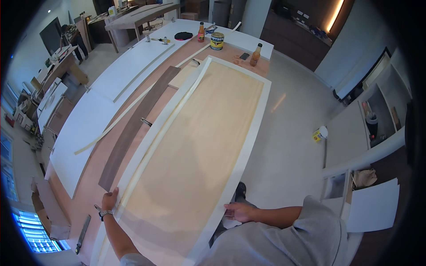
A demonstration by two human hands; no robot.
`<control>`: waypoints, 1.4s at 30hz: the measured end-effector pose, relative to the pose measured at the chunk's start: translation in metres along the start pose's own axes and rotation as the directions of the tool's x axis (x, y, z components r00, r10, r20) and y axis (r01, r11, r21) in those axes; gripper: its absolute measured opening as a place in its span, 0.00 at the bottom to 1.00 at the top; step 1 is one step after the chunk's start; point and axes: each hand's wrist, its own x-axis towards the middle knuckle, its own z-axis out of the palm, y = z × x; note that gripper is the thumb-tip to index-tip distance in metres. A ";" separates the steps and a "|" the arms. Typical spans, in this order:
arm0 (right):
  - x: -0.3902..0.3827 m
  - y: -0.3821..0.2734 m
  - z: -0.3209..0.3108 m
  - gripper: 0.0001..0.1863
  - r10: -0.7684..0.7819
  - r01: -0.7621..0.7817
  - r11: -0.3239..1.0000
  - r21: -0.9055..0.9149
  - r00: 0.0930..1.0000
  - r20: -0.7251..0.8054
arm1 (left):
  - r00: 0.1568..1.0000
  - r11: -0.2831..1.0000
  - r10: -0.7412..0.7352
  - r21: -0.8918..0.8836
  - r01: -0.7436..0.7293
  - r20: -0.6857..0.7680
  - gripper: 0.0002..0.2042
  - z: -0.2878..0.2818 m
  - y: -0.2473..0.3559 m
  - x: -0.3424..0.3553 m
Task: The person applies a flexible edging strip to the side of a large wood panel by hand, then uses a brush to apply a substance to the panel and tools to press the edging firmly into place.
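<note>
A large pale wood panel (191,146) with a white border and a thin cream strip along its left side lies on the pinkish work table (66,199). My left hand (110,201) grips the panel's left edge, close to a dark brown board (135,124) and a small metal clamp. My right hand (239,212) holds the right edge, fingertips at the white border. A metal tool (83,234) lies left of my left arm. Another small clamp (146,122) sits halfway up the panel's left edge.
A white board (80,155) and a long strip lie left. Two bottles (255,55) and a can (217,41) stand at the far end. A cardboard box (51,213) is at lower left, a bucket (319,134) on the floor right. Another person (75,42) is at back left.
</note>
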 end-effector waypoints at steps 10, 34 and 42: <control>0.009 0.040 0.017 0.15 -0.082 0.082 0.997 -0.001 0.995 -0.053 | 1.000 1.000 0.017 0.024 -0.016 -0.004 0.34 -0.002 -0.011 -0.002; 0.018 0.059 0.027 0.17 -0.178 0.178 0.984 0.020 0.984 0.020 | 1.000 1.000 -0.018 -0.017 0.018 0.019 0.36 -0.015 -0.021 -0.010; 0.010 0.061 0.021 0.17 -0.185 0.185 0.983 -0.003 0.982 -0.034 | 0.997 0.999 0.031 0.046 -0.029 -0.065 0.35 -0.011 -0.015 -0.036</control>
